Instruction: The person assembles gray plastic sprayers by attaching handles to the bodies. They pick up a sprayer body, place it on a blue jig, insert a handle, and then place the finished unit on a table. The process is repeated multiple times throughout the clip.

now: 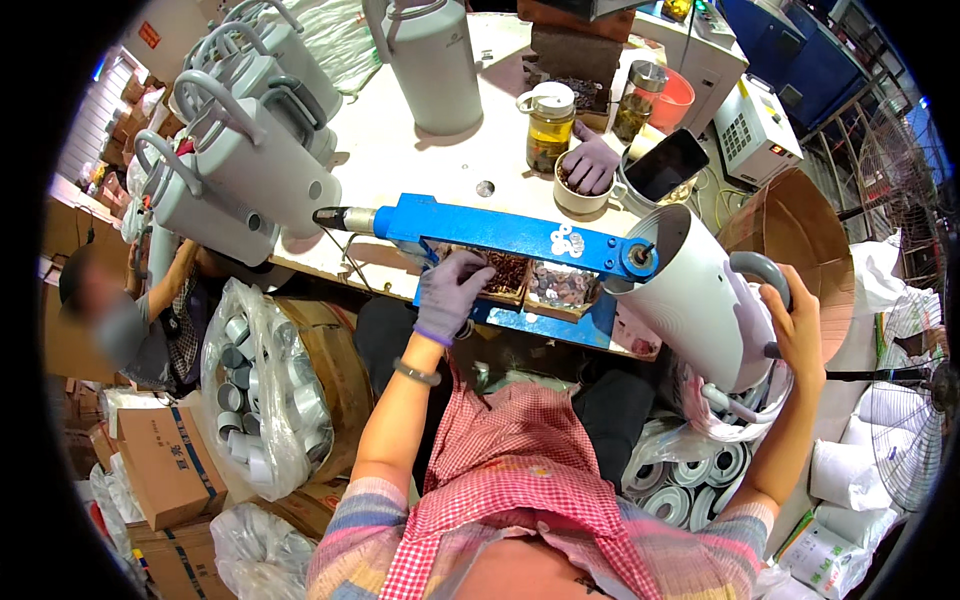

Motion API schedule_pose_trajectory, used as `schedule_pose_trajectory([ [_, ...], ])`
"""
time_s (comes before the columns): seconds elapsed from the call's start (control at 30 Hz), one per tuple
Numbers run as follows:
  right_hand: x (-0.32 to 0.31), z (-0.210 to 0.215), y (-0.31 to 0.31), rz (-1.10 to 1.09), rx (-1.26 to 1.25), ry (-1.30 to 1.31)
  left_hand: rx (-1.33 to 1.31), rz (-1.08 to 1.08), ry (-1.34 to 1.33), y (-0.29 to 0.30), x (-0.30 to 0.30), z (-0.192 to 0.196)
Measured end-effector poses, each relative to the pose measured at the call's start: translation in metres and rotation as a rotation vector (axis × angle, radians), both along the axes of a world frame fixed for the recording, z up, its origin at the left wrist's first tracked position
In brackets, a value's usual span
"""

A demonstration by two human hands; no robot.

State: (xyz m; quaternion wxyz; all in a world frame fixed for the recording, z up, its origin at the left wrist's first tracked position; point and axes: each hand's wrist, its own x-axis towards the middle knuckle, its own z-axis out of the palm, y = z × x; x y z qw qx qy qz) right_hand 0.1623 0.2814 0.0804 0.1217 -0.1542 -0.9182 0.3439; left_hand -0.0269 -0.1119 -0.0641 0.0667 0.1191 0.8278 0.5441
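Observation:
My left hand (455, 295), in a thin purple-grey glove, is above a small box of brown metal fasteners (508, 274). Its fingers are pinched together; whatever is between them is too small to make out. My bare right hand (797, 325) grips the dark grey handle (760, 268) of a light grey jug body (690, 310). The jug lies tilted, its open end around the tip of a long blue machine arm (490, 226). Beside the brown fasteners, under the arm, sits a box of silvery washer-like pieces (562, 287).
Several grey jugs (265, 165) stand at the left, another (432, 75) farther back. A jar of yellow liquid (550, 130), a cup (583, 203) topped by a purple glove, and a phone (667, 165) are beyond the arm. A co-worker (150, 310) sits left. Bagged parts (265, 390) flank my legs.

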Motion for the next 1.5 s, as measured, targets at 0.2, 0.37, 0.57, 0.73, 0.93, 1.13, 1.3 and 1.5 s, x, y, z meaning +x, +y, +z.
schedule_pose_trajectory([
  [0.2,0.015,-0.006,0.010,-0.049,-0.055,0.022,0.332,-0.277,-0.089,0.031,0.036,0.069],
  [0.37,0.024,-0.016,0.017,-0.076,0.018,-0.021,0.486,-0.502,0.158,0.132,0.017,0.082],
  [0.57,0.029,-0.022,0.020,-0.057,-0.020,0.064,0.278,-0.420,0.115,0.158,0.018,0.078],
  [0.73,0.023,-0.029,0.022,-0.058,0.011,0.054,0.267,-0.413,0.117,0.157,0.017,0.080],
  [0.93,0.023,-0.030,0.021,-0.044,0.048,0.021,0.114,-0.380,0.471,0.142,0.016,0.084],
  [1.13,0.032,-0.025,0.017,-0.084,0.019,0.032,-0.209,-0.403,0.859,0.065,-0.015,0.078],
  [1.3,0.033,-0.024,0.007,-0.131,-0.002,-0.043,-0.289,-0.355,1.119,0.050,-0.013,0.033],
  [1.5,0.033,-0.021,0.000,-0.081,0.005,0.036,0.083,-0.120,0.849,0.047,-0.002,0.047],
])
